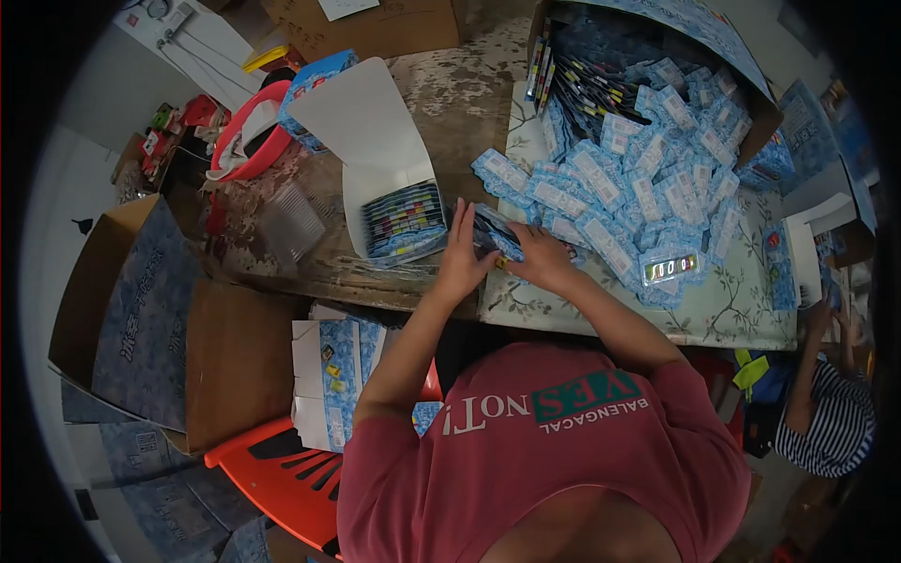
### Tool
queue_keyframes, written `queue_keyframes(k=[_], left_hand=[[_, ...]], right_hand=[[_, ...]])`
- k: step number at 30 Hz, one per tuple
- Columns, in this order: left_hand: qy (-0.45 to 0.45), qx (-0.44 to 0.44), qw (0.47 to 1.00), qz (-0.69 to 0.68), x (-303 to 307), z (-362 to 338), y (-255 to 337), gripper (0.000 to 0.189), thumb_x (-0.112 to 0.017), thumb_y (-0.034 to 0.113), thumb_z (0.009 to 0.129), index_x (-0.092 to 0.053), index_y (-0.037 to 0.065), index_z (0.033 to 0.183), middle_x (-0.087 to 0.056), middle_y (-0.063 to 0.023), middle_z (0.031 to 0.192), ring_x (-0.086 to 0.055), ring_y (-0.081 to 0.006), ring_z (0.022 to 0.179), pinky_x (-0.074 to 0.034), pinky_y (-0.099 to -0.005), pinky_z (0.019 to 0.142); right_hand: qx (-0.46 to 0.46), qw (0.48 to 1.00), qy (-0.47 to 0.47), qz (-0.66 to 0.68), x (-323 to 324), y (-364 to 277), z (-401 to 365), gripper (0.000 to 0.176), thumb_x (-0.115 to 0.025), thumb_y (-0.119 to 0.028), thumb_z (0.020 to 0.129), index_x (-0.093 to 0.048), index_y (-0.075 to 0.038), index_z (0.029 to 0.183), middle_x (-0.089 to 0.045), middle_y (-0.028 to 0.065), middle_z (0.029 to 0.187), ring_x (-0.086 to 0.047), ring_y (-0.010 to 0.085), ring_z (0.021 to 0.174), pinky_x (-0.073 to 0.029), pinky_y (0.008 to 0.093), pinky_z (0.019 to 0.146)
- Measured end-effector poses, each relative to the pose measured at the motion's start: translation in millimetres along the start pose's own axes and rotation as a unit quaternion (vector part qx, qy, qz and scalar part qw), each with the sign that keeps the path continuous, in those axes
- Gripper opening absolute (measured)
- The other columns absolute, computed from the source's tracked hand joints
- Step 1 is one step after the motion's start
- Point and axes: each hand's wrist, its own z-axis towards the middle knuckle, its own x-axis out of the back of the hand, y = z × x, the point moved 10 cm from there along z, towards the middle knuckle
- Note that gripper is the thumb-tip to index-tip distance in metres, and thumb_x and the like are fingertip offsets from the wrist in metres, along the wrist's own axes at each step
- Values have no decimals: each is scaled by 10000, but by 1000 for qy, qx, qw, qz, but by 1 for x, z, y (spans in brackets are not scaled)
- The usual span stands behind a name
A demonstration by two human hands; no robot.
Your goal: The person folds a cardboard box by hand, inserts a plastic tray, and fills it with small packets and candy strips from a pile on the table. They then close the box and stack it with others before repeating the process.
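Observation:
Between my two hands is a small stack of blue blister packs (495, 228), held on edge near the table's front side. My left hand (458, 260) presses its left end, with fingers extended along it. At the other end, my right hand (544, 259) has its fingers wrapped over the packs, partly hiding them. Just left of my left hand, a white carton (361, 131) stands with its lid raised and a row of packs (404, 218) inside. To the right spreads a loose heap of blue packs (601, 183); one pack (671, 268) lies with its clear window showing.
A large carton (765, 80) tipped toward me spills packs at the back right. A clear plastic tray (291, 225) and a pink basin (246, 141) are on the left. Beside the table are a cardboard box (239, 352) and an orange chair (272, 483). A person in stripes (831, 418) works at right.

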Motion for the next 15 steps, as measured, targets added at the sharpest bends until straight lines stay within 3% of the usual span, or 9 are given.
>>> queue_keyframes(k=[2,4,5,8,10,11,13,14,15], left_hand=[[-3,-11,999,-34,-7,1,-1,859,-713,118,701,-203,-13,1380,-163,-224,1455,-302,-361,1296,-387,-365,965],[105,-6,995,2,4,5,-9,770,-642,165,783,-194,-36,1376,-116,-230,1465,-264,-354,1318,-337,-374,1002],[102,-9,995,2,-4,12,-11,770,-642,165,783,-194,-36,1376,-116,-230,1465,-264,-354,1318,-337,-374,1002],[199,59,977,47,2,34,-27,662,-552,266,857,-254,-61,1350,-222,-259,1424,-332,-360,1277,-311,-380,1014],[112,205,972,-15,-11,50,-65,612,-512,343,880,-355,-73,1300,-397,-290,1307,-440,-368,1187,-348,-374,977],[118,204,972,-13,-4,53,-69,612,-512,343,880,-355,-73,1300,-397,-290,1307,-440,-368,1187,-348,-374,977],[-7,295,938,-180,-23,53,-82,610,-511,408,875,-442,-76,1241,-529,-284,1154,-524,-361,1083,-384,-362,929],[-7,293,939,-181,-31,49,-79,610,-511,408,875,-442,-76,1241,-529,-284,1154,-524,-361,1083,-384,-362,929],[-5,265,945,-193,-47,36,-72,596,-515,428,875,-473,-54,1224,-554,-229,1141,-532,-297,1047,-385,-328,916]], right_hand=[[7,999,23,-26,4,-2,-2,692,-696,-264,666,-386,-67,1252,-531,207,1116,-499,387,1032,-425,438,857],[7,999,19,-30,4,2,0,667,-692,-253,663,-395,-72,1232,-540,197,1098,-504,384,1018,-430,438,842],[10,999,15,-36,5,3,2,642,-688,-241,661,-403,-78,1212,-548,188,1079,-509,382,1004,-436,438,827],[-6,1000,-8,-11,13,6,2,626,-685,-243,668,-406,-82,1205,-555,198,1053,-527,380,974,-448,439,793],[-18,1000,-19,-5,21,4,2,613,-683,-237,666,-410,-72,1190,-561,198,1045,-535,369,964,-452,436,791],[-36,999,-31,1,22,6,0,600,-680,-231,665,-414,-63,1176,-567,197,1038,-543,358,955,-456,433,789],[-25,1000,-17,-6,25,7,-9,617,-681,-239,666,-404,-66,1190,-568,198,1035,-545,363,949,-458,436,780],[-19,1000,-4,-10,29,9,-14,634,-683,-246,667,-393,-70,1204,-568,199,1033,-547,368,943,-460,440,772],[-22,1000,-2,-10,32,12,-20,634,-683,-246,667,-393,-70,1204,-568,199,1033,-547,368,943,-460,440,772]])
